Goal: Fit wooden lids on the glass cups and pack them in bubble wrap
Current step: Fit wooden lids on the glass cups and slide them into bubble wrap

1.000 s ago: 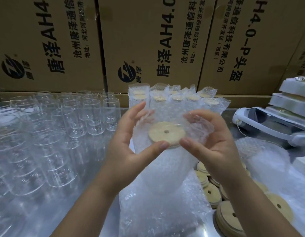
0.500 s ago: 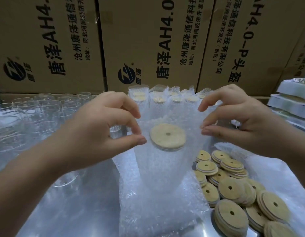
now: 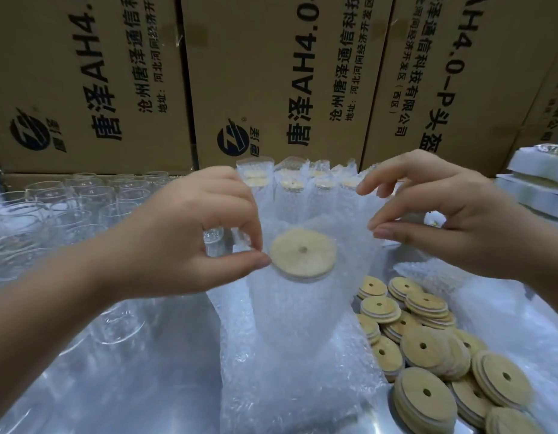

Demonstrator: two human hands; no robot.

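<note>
A glass cup with a round wooden lid (image 3: pixel 303 254) stands upright inside a bubble wrap bag (image 3: pixel 302 308) at the centre. My left hand (image 3: pixel 190 236) pinches the bag's left top edge between thumb and forefinger. My right hand (image 3: pixel 443 211) pinches the bag's right top edge, holding the mouth wide. Loose wooden lids (image 3: pixel 428 349) lie heaped to the right. Bare glass cups (image 3: pixel 67 208) crowd the left side. Several wrapped lidded cups (image 3: pixel 290 180) stand in a row behind.
Large cardboard boxes (image 3: pixel 271 73) wall off the back. Flat bubble wrap bags (image 3: pixel 287 386) lie under the cup on the metal table (image 3: pixel 114 386). More bubble wrap (image 3: pixel 506 308) sits at the right, with white stacked packages (image 3: pixel 537 183) beyond.
Both hands left the lid, rose to the bag's top edge and pulled it apart and upward. The view dipped, showing more of the lid pile.
</note>
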